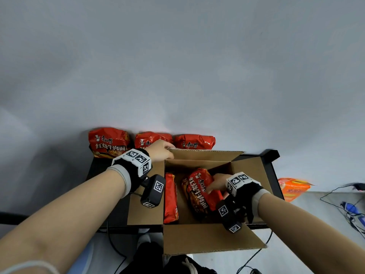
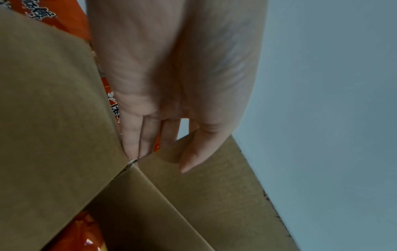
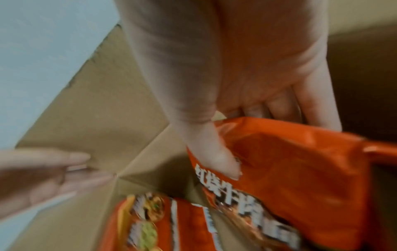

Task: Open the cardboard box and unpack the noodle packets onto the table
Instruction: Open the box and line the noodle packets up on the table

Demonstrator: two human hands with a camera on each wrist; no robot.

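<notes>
Cardboard box (image 1: 205, 238) open on a black table (image 1: 98, 171) against a grey wall (image 1: 177, 66).
Left hand (image 1: 161, 151) pinches its far flap (image 1: 205, 155); right hand (image 1: 218, 183) grips a noodle packet (image 1: 199, 191) inside; three packets (image 1: 109, 142) line the table's back edge, partly hidden; right-wrist view blurred.

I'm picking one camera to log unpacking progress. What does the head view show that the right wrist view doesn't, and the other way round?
Head only: a row of three packets on the table behind the cardboard box, plus an orange packet off to the right. Right wrist only: the fingers of the right hand behind the held packet, thumb on its printed face. Both: the open box, the held packet, a second packet inside, and the left hand at the far flap.
</notes>
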